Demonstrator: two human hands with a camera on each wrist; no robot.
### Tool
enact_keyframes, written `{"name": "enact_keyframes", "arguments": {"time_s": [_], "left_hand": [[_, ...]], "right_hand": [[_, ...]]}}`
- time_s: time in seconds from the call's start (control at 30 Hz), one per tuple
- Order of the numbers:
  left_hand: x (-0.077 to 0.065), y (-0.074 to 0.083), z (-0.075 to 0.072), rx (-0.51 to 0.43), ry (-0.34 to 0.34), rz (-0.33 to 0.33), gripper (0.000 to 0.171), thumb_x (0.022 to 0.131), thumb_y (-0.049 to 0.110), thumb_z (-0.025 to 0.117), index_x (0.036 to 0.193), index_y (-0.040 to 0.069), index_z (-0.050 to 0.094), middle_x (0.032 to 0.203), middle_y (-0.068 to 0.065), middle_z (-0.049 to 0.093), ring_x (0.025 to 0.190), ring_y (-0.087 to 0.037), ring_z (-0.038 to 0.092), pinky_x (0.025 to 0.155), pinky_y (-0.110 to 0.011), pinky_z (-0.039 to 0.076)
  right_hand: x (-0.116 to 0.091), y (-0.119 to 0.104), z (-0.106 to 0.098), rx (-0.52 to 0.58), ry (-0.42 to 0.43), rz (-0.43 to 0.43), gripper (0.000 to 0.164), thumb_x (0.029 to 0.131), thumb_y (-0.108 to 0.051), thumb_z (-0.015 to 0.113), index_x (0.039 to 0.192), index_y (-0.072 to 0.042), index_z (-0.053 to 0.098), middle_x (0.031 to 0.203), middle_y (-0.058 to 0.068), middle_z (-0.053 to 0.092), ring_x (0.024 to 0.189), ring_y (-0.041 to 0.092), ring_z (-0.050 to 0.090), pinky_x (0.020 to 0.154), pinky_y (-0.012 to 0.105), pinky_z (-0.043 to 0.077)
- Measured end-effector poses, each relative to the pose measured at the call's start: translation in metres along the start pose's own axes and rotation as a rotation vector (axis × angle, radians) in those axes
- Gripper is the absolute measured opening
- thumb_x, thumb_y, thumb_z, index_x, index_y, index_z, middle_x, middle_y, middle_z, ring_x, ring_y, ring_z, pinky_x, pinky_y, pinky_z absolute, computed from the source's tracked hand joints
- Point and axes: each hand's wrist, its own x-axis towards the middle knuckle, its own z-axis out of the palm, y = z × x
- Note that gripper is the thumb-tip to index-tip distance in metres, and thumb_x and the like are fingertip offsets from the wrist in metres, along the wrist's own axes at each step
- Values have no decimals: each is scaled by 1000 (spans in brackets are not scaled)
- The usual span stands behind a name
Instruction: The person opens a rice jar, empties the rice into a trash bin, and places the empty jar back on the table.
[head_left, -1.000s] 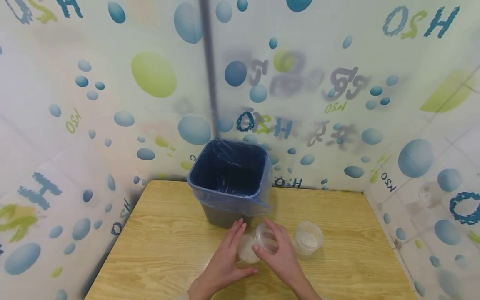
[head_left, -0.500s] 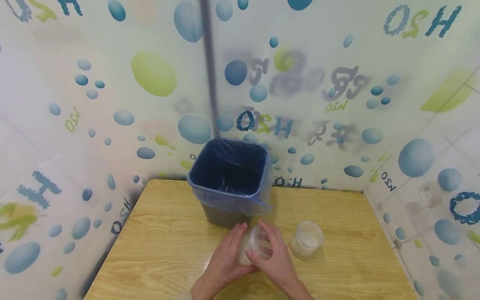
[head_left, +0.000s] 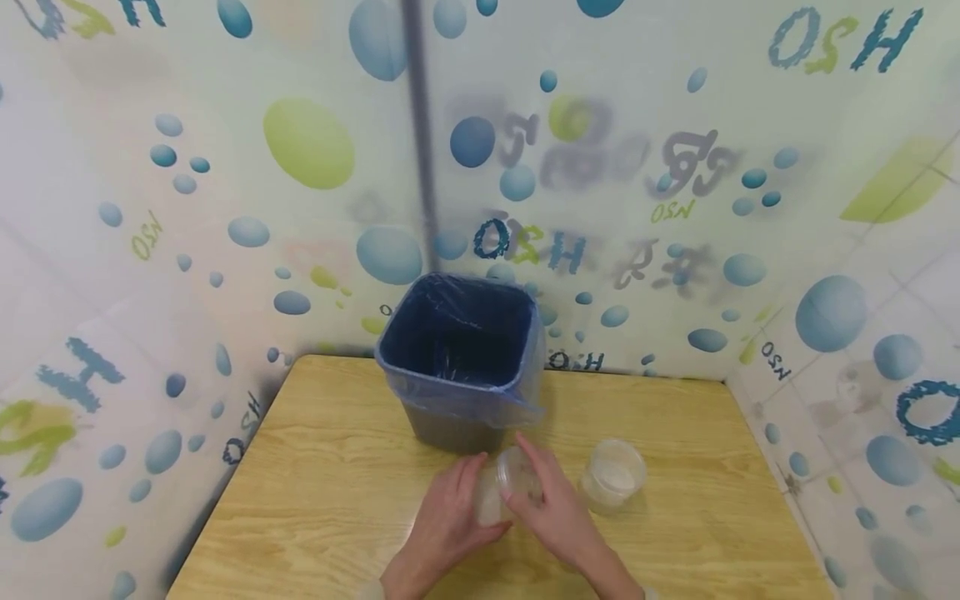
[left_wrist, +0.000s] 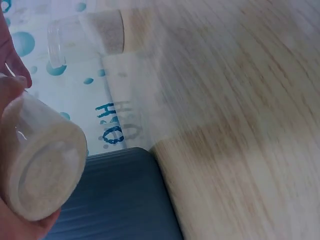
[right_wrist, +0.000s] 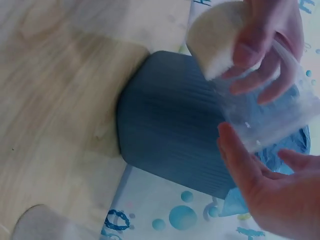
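Observation:
In the head view my left hand (head_left: pixel 446 512) grips a clear plastic jar (head_left: pixel 491 492) with pale contents, tilted sideways with its rim toward the right. The left wrist view shows the base of this jar (left_wrist: pixel 47 172), with left fingers curled round its side. My right hand (head_left: pixel 558 504) is at the rim end, thumb on the near side and fingers on the far side. In the right wrist view the right hand (right_wrist: pixel 270 195) has long, nearly straight fingers, with a fingertip right at the jar's wall. A second clear jar (head_left: pixel 615 475), partly filled with pale material, stands upright to the right.
A dark bin (head_left: pixel 450 425) lined with a blue plastic bag (head_left: pixel 525 400) stands just behind the hands. The wooden table (head_left: pixel 315 492) meets walls (head_left: pixel 637 192) covered in a printed blue-and-green bubble pattern.
My left fingers have closed in round the jar from a wider spread. The right hand shifted slightly left, and the jar's rim end moved left with it. The second jar and bin stay put.

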Motion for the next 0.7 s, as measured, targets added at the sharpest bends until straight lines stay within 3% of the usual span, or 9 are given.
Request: {"name": "enact_keyframes", "arguments": {"time_s": [0.17,0.37,0.53,0.7], "left_hand": [[3,1,-2,87,-33,-6,103,50,56,98,129,1,61,116,-11,66,99,-25,66,79,-40,57],[7,4,-4,130,-23,5,104,50,57,97,129,0,61,116,-12,67,101,-27,66,80,-41,57],[12,6,-8,76,-17,-3,103,50,56,98,129,1,61,115,-11,67,98,-26,66,80,-40,58],[19,7,-14,25,-11,19,99,49,55,96,125,2,62,110,-6,68,90,-20,66,76,-35,58]], "right_hand": [[7,-3,-4,-94,-26,32,56,105,-40,57,155,-16,49,147,10,56,131,32,57,103,56,49],[10,-7,-1,-279,50,-7,54,104,-45,57,148,-15,56,135,11,64,120,32,64,94,53,55],[12,-8,2,-402,142,-154,47,101,-45,59,134,-13,64,121,9,66,107,26,66,83,45,58],[15,0,6,-393,278,-328,43,95,-42,60,123,-10,67,109,7,65,92,21,65,68,38,57]]}}
